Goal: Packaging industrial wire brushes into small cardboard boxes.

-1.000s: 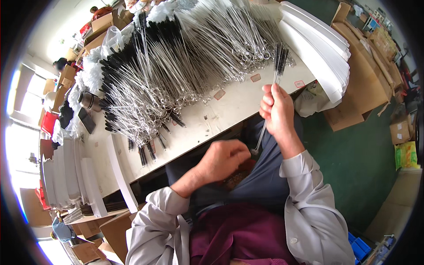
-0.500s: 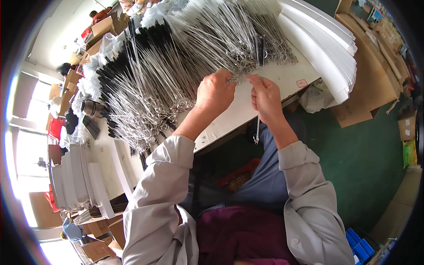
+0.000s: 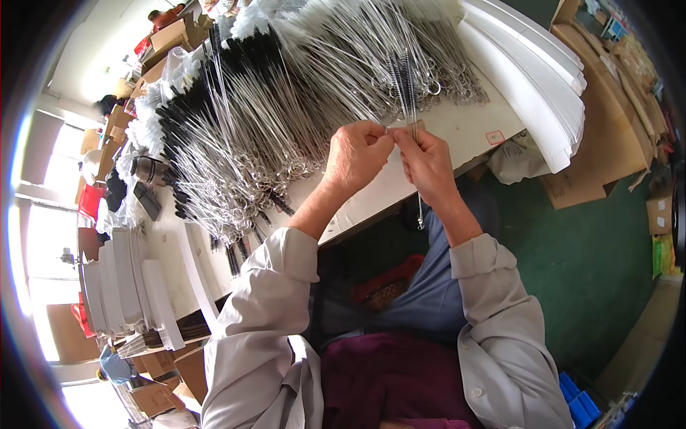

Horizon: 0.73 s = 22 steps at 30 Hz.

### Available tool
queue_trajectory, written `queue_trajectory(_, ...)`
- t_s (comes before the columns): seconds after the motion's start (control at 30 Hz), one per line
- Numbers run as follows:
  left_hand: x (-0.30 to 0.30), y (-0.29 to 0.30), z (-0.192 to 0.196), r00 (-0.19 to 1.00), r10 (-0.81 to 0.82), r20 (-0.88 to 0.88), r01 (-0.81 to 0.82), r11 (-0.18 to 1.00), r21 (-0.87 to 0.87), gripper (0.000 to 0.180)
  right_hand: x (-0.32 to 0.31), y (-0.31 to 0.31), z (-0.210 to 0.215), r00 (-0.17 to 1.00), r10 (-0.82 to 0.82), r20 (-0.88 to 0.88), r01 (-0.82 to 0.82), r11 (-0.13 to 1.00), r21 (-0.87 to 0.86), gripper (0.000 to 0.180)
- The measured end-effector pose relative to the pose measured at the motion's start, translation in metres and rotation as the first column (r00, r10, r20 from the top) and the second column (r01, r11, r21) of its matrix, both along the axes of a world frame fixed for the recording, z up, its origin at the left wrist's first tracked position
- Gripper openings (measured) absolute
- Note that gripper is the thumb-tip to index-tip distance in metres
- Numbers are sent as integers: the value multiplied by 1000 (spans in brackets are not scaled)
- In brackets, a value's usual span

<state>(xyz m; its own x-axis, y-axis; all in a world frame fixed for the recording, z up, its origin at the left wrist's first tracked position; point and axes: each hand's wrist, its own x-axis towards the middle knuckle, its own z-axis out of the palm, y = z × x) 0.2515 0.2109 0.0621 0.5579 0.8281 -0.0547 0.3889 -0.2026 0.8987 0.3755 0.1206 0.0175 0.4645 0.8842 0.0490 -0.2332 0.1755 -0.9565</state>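
My right hand (image 3: 427,161) pinches the thin metal stem of a wire brush (image 3: 404,86). The black bristled part points up and away over the table, and the looped end hangs below my hand, past the table edge. More than one bristled head may be there; they overlap. My left hand (image 3: 355,154) is closed in a pinch right beside the right fingertips, and what it holds is too small to make out. Just beyond both hands lies a wide pile of wire brushes (image 3: 264,121) with metal stems and ring ends, some with black bristles, others with white ones.
White folded sheets (image 3: 525,79) are stacked at the table's right side. At the left are more white strips (image 3: 118,286), a metal flask (image 3: 148,170) and a dark box (image 3: 147,202). Flattened cardboard (image 3: 607,107) stands at the far right. A red container (image 3: 386,282) sits under the table.
My left hand has moved slightly right, closer to the right fingertips. The brush's bristled end has swung a little left and now looks thicker or doubled.
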Motion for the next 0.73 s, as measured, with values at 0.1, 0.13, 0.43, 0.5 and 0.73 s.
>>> queue_trajectory(0.1,-5,-3,0,997,0,-71,9,992,124,23,2,-6,7,977,111,-183,-123,991,-56,29)
queue_trajectory(0.13,-7,-4,1,992,10,-123,13,983,185,23,2,-6,8,977,112,-181,-124,991,-53,29)
queue_trajectory(0.43,-38,-14,49,994,-8,-105,68,809,583,8,10,9,24,981,167,-104,-167,986,5,39)
queue_trajectory(0.5,-42,-13,58,999,-25,-21,32,779,626,8,3,22,41,975,164,-146,-158,986,52,39)
queue_trajectory(0.73,-40,-6,96,990,-143,20,95,753,651,8,-12,72,51,926,219,-306,-224,974,19,40)
